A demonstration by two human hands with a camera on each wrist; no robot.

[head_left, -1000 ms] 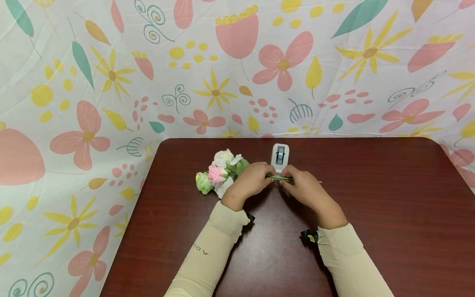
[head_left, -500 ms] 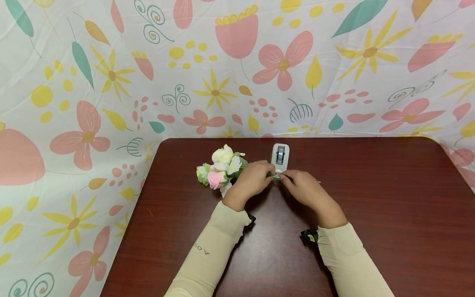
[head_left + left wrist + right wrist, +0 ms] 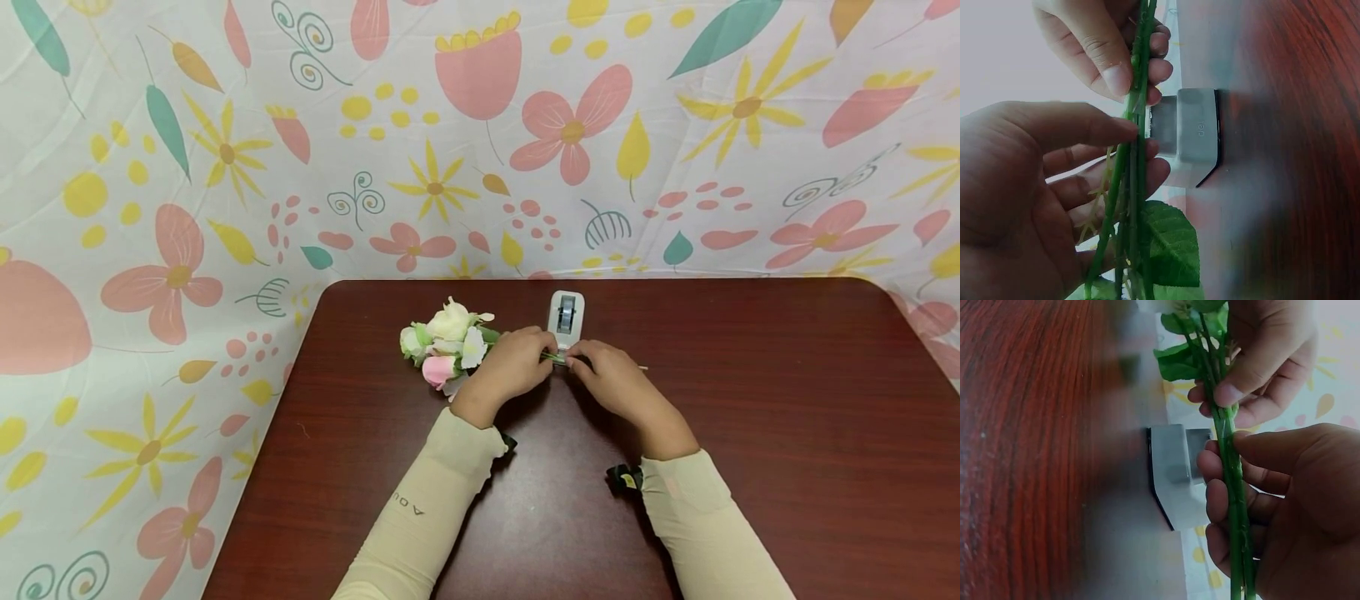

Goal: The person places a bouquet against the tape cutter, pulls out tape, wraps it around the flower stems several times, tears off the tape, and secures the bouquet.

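A bunch of artificial flowers (image 3: 448, 340), with white, pale green and pink heads, points to the left in the head view. My left hand (image 3: 512, 367) pinches its green stems (image 3: 1124, 187) between thumb and fingers, just below the leaves. Close beside it, my right hand (image 3: 615, 377) grips the same stems (image 3: 1235, 506) lower down, thumb on one side and fingers curled on the other. A shiny, clear strip seems to lie on the stems between both hands. Right behind the fingertips stands a white tape dispenser (image 3: 566, 318) holding a roll of clear tape.
Dark red-brown wood makes up the tabletop (image 3: 787, 400). A white cloth with printed flowers (image 3: 465, 150) hangs along its back and left sides. Black wrist camera mounts (image 3: 624, 478) sit under the cuffs.
The flower heads have turned about the stems, the pink one swinging down toward the front and the white ones now above it. Both hands stay nearly in place, fingers shifting slightly.
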